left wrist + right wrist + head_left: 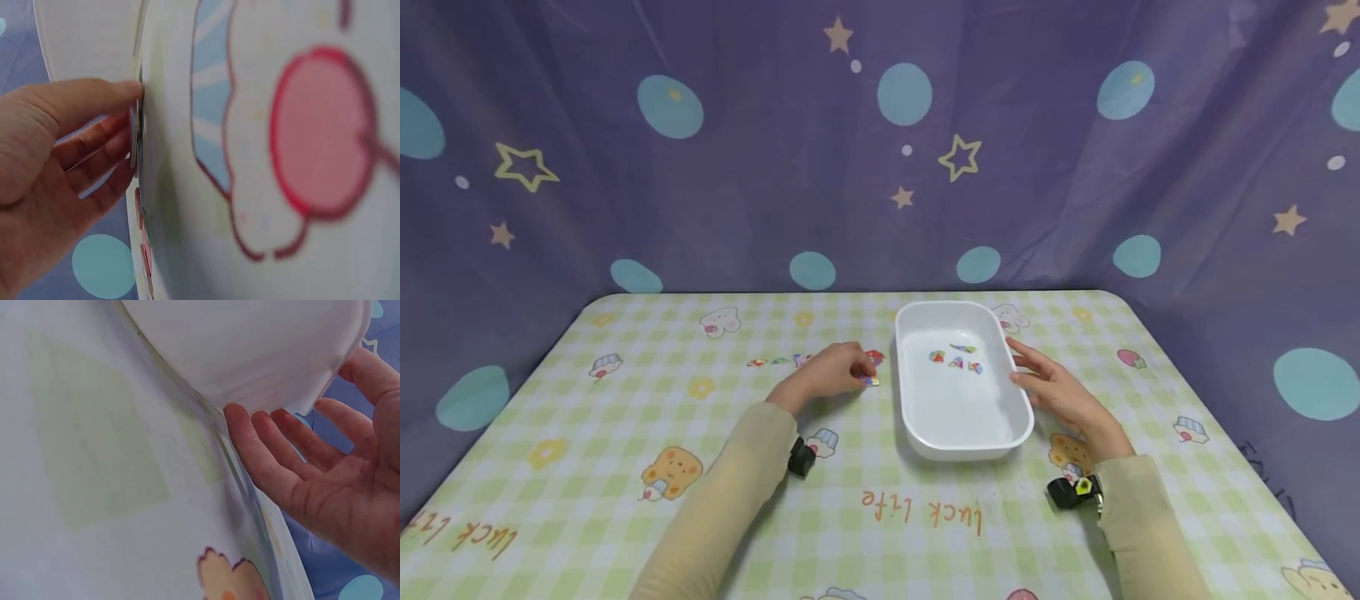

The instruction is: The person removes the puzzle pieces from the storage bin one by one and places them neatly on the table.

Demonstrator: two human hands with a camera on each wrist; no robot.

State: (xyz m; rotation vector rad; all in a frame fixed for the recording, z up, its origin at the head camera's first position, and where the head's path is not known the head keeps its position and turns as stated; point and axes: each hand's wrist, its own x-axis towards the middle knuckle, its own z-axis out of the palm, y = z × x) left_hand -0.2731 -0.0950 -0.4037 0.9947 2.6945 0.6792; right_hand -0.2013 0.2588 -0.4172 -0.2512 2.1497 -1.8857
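On the tabletop [700,433], a white tray [966,412] is standing between the right hand [1067,398] and left hand [827,371]. The right hand, fingers extended, is touching its side. The left is pinching a patterned piece [871,382] near the tray, partly hiding it. Four pieces [957,363] inside are appearing too small to identify.

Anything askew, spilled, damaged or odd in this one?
Nothing looks spilled or damaged: the white tub sits upright with four small colourful pieces inside. The one oddity is the tablecloth: its lettering reads upside down in the head view, as if turned around.
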